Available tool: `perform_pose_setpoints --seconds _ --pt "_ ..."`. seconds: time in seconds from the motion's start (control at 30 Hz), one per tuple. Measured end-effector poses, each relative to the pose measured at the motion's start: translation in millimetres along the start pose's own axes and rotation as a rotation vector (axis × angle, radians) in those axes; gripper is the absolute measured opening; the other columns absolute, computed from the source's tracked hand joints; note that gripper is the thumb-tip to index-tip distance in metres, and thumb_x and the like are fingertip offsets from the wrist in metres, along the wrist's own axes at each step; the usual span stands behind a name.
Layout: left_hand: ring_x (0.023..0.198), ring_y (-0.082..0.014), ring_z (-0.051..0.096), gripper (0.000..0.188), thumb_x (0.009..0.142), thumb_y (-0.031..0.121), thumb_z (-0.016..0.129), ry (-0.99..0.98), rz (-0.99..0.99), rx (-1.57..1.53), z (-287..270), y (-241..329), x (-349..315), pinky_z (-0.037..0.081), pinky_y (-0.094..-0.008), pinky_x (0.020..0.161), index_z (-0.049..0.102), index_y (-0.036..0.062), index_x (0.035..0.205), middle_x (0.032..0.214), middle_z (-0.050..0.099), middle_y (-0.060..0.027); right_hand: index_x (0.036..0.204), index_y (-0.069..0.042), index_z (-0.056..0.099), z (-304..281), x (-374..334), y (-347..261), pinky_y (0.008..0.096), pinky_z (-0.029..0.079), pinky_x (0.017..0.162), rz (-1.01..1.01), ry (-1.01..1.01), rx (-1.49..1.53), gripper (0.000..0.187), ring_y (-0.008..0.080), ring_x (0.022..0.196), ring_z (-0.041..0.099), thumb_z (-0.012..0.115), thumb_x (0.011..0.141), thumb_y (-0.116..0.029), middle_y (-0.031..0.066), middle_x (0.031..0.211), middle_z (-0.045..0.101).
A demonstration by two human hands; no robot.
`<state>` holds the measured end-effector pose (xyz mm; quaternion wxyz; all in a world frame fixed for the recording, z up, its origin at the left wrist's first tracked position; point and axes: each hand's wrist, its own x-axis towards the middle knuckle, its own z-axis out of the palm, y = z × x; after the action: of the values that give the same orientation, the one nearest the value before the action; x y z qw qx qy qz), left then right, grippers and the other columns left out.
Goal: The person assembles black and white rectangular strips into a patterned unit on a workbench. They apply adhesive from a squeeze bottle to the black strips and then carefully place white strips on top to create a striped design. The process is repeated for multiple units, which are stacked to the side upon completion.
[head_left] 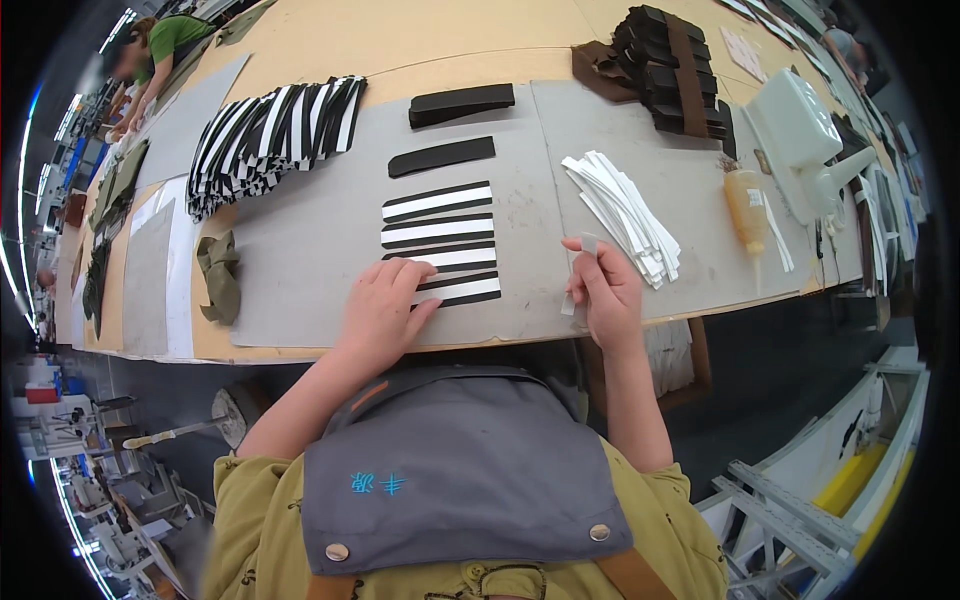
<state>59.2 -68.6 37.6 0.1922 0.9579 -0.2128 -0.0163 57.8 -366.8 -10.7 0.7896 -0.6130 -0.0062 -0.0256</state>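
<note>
My left hand (pixel 385 300) lies with its fingers stretched over the left ends of the nearest black strips with white bands (pixel 470 289). Several such strips (pixel 438 232) are laid in a column, one above another. Farther up the same column are a plain black strip (pixel 441 157) and a small stack of black strips (pixel 462 104). Between its thumb and fingers, my right hand (pixel 610 295) pinches a narrow, translucent whitish strip (pixel 568 305) whose ends stick out. Just beyond that hand fans a pile of loose white strips (pixel 625 217).
At the left sits a large heap of black-and-white strips (pixel 275 135), with crumpled olive fabric (pixel 217 278) nearer me. On the right are a bottle of amber liquid (pixel 746 205), a white plastic device (pixel 800 120) and a brown-banded bundle (pixel 665 75). A person in green (pixel 178 40) works far left.
</note>
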Motion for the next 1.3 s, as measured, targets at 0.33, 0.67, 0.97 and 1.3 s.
perform_pose_setpoints --seconds 0.33,0.67,0.97,1.3 --pt "0.112 -0.0315 0.06 0.027 0.091 0.012 0.075 -0.073 0.014 0.034 -3.6 11.0 7.1 0.045 -0.0449 0.098 0.06 0.0084 0.113 0.112 0.065 -0.0087 0.125 -0.004 0.072 -2.6 -2.1 -0.9 0.0195 0.039 0.061 0.014 -0.009 -0.032 0.024 0.0023 0.066 0.048 0.059 0.11 -0.018 -0.0052 0.076 0.055" --pt "0.114 -0.0297 0.06 0.028 0.093 0.014 0.072 -0.111 -0.06 0.101 -9.4 -5.0 34.4 0.041 -0.0452 0.1 0.06 0.0092 0.118 0.114 0.065 -0.0069 0.125 -0.003 0.071 -4.4 -2.1 -1.8 0.0196 0.04 0.062 0.033 -0.016 0.004 0.024 0.0029 0.067 0.048 0.059 0.109 -0.017 -0.0047 0.077 0.055" --pt "0.119 -0.031 0.058 0.032 0.094 0.014 0.072 -0.07 -0.121 0.098 -7.2 -18.2 62.0 0.041 -0.0474 0.101 0.059 0.0093 0.122 0.121 0.064 -0.0096 0.125 -0.001 0.071 -6.4 0.8 0.9 0.0207 0.041 0.063 0.037 -0.028 0.051 0.024 0.004 0.067 0.05 0.058 0.109 -0.014 -0.0036 0.076 0.056" --pt "0.12 -0.0296 0.059 0.031 0.095 0.014 0.07 -0.125 -0.135 0.022 -10.0 -23.4 84.0 0.037 -0.0509 0.105 0.056 0.0097 0.122 0.112 0.067 -0.0107 0.122 0.003 0.069 -5.4 -0.1 0.1 0.0232 0.044 0.065 0.109 0.024 0.046 0.023 0.007 0.066 0.051 0.057 0.107 -0.01 -0.0015 0.076 0.056"
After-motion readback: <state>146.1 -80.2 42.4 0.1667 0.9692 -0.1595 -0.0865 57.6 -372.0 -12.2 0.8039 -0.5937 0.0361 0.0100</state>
